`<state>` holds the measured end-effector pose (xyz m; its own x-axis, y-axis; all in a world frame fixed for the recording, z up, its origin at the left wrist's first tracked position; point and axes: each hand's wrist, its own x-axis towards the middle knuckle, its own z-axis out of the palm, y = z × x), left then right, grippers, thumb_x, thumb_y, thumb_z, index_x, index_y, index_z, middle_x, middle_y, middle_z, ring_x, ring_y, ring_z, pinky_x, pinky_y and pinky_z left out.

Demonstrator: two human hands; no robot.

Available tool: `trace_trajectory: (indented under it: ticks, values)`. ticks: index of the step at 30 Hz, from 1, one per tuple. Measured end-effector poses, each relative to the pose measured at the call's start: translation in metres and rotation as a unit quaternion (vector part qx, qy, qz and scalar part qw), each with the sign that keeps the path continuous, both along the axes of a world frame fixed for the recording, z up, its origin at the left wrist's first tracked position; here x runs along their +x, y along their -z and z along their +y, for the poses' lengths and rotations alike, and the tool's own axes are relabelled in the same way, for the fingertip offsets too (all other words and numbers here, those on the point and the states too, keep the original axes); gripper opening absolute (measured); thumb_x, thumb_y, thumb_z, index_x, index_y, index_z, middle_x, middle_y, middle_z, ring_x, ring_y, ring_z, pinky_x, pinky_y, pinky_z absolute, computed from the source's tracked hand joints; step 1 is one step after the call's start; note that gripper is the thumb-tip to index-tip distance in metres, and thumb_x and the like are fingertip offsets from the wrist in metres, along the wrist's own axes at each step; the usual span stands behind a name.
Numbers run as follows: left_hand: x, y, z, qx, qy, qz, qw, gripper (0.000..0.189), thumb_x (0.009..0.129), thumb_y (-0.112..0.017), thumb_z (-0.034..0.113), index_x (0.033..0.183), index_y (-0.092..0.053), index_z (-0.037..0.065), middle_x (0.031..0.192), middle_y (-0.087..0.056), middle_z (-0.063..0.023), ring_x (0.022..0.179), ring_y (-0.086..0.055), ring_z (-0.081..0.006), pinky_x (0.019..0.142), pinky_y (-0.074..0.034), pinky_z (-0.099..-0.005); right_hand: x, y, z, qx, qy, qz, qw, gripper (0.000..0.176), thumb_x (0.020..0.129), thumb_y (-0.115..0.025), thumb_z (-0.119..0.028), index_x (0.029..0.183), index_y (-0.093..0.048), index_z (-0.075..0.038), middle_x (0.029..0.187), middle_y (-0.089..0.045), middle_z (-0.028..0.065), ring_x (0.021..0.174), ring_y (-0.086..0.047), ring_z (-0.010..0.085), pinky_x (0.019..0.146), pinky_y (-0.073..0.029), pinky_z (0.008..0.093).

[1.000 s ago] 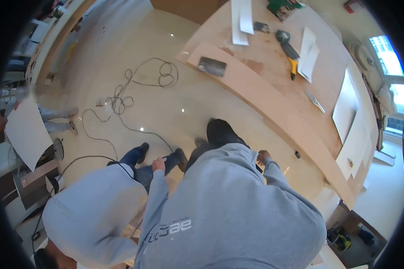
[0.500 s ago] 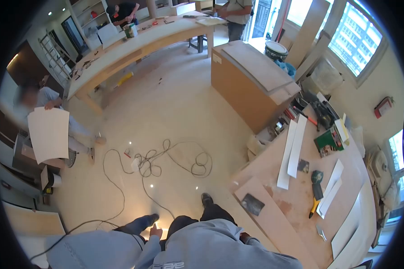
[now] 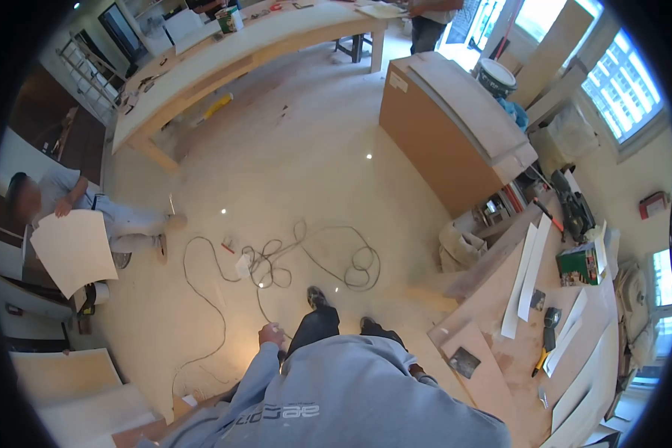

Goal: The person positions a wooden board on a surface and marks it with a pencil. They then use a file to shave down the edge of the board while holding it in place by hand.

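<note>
My left hand [image 3: 270, 334] hangs low in front of me, above the pale floor, its fingers small and blurred. Beside it on the floor runs a thin dark cable [image 3: 218, 306], which lies in loose loops further ahead. I cannot make out anything held in that hand. On the other side, my right hand [image 3: 418, 371] shows only as a dark patch beside my grey sleeve, and its fingers are hidden. The workbench [image 3: 493, 328] to the right is nearest to it, with a dark square piece [image 3: 464, 362] lying on a board at its edge.
White strips [image 3: 525, 270], a yellow-and-black tool [image 3: 546, 342] and a green box [image 3: 577, 266] lie on the right bench. Ahead stand a large brown box [image 3: 433, 142] and a long table [image 3: 254, 60]. At left, a person [image 3: 60, 187] holds a white panel [image 3: 75, 250].
My view has shifted and my feet have changed places in stride. My left hand is further forward. The grey-clothed figure and the cable across it at lower left have mostly left view.
</note>
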<state>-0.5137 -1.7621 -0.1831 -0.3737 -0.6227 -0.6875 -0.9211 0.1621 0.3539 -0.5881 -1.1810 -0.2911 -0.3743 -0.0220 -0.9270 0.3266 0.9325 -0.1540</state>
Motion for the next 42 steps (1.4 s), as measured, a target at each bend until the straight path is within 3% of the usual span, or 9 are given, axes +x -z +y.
trace_trajectory:
  ticks: [3,10,16,23,28,33,34,37,42]
  values:
    - [-0.040,-0.024,-0.042,-0.059,0.079,0.018,0.995,0.050,0.083,-0.081,0.037,0.126,-0.078,0.011,0.118,-0.078,-0.0202,0.111,-0.075,-0.0348,0.099,-0.059,-0.0429,-0.023,-0.010,-0.047,0.005,-0.001,-0.047,0.999,0.070,0.103,-0.048,-0.055,0.161,-0.044,-0.017,0.155,-0.058,0.0186,0.142,-0.056,0.0357,0.115,-0.048,0.0466]
    - [-0.102,-0.070,-0.133,-0.088,0.096,-0.082,0.988,0.062,0.083,-0.077,0.051,0.134,-0.074,0.016,0.129,-0.075,-0.0180,0.123,-0.069,-0.0361,0.105,-0.056,-0.0473,-0.146,-0.050,-0.178,-0.064,0.058,0.058,0.995,0.056,0.101,-0.050,-0.049,0.145,-0.052,-0.014,0.140,-0.063,0.0188,0.128,-0.061,0.0349,0.106,-0.050,0.0462]
    - [-0.066,0.025,-0.183,-0.035,0.118,-0.069,0.990,0.060,0.084,-0.078,0.039,0.139,-0.071,0.018,0.134,-0.072,-0.0189,0.128,-0.067,-0.0353,0.110,-0.053,-0.0454,-0.241,-0.083,-0.250,-0.105,0.119,0.117,0.980,0.046,0.099,-0.052,-0.043,0.131,-0.059,-0.012,0.126,-0.067,0.0190,0.116,-0.065,0.0342,0.099,-0.053,0.0460]
    - [-0.119,0.042,-0.210,0.095,-0.002,-0.048,0.994,0.061,0.077,-0.085,0.009,0.137,-0.071,0.006,0.096,-0.080,-0.0179,0.074,-0.079,-0.0231,0.074,-0.067,-0.0345,-0.304,-0.044,-0.275,-0.063,0.150,0.050,0.985,0.036,0.097,-0.054,-0.037,0.115,-0.067,-0.008,0.111,-0.072,0.0192,0.102,-0.069,0.0335,0.090,-0.056,0.0456]
    - [-0.269,0.041,-0.263,0.144,-0.104,-0.010,0.984,0.058,0.085,-0.081,0.012,0.140,-0.067,0.002,0.097,-0.080,-0.0174,0.072,-0.077,-0.0203,0.064,-0.064,-0.0346,-0.385,0.003,-0.293,-0.036,0.163,-0.035,0.985,0.032,0.096,-0.055,-0.032,0.104,-0.072,-0.006,0.100,-0.075,0.0194,0.092,-0.073,0.0329,0.084,-0.058,0.0454]
    - [-0.462,0.008,-0.325,0.144,-0.113,0.008,0.983,0.052,0.093,-0.072,0.020,0.141,-0.066,0.003,0.101,-0.080,-0.0178,0.077,-0.078,-0.0193,0.066,-0.063,-0.0341,-0.588,0.034,-0.347,-0.084,0.104,0.005,0.991,0.032,0.094,-0.057,-0.027,0.092,-0.078,-0.004,0.089,-0.078,0.0196,0.082,-0.076,0.0324,0.077,-0.060,0.0451]
    - [-0.472,0.056,-0.351,0.071,-0.034,0.040,0.996,0.050,0.092,-0.071,0.020,0.140,-0.067,0.005,0.102,-0.080,-0.0173,0.077,-0.078,-0.0197,0.069,-0.063,-0.0344,-0.651,0.017,-0.378,-0.045,0.000,0.079,0.996,0.018,0.089,-0.066,-0.022,0.079,-0.076,-0.011,0.069,-0.070,0.0116,0.058,-0.064,0.0244,0.053,-0.049,0.0427]
    - [-0.562,0.035,-0.387,0.035,-0.031,0.035,0.998,0.049,0.088,-0.073,0.016,0.137,-0.071,0.011,0.102,-0.081,-0.0155,0.078,-0.079,-0.0210,0.078,-0.064,-0.0357,-0.802,0.006,-0.438,-0.150,-0.068,0.408,0.898,0.025,0.094,-0.057,-0.021,0.080,-0.068,-0.005,0.074,-0.068,0.0237,0.063,-0.065,0.0303,0.063,-0.053,0.0453]
    - [-0.683,-0.024,-0.407,0.044,0.100,-0.058,0.992,0.053,0.087,-0.079,0.016,0.140,-0.070,0.010,0.101,-0.082,-0.0151,0.079,-0.080,-0.0229,0.079,-0.066,-0.0357,-1.008,-0.141,-0.583,-0.226,-0.064,0.426,0.874,0.024,0.100,-0.059,-0.027,0.105,-0.072,-0.007,0.100,-0.075,0.0244,0.092,-0.071,0.0473,0.081,-0.057,0.0511]
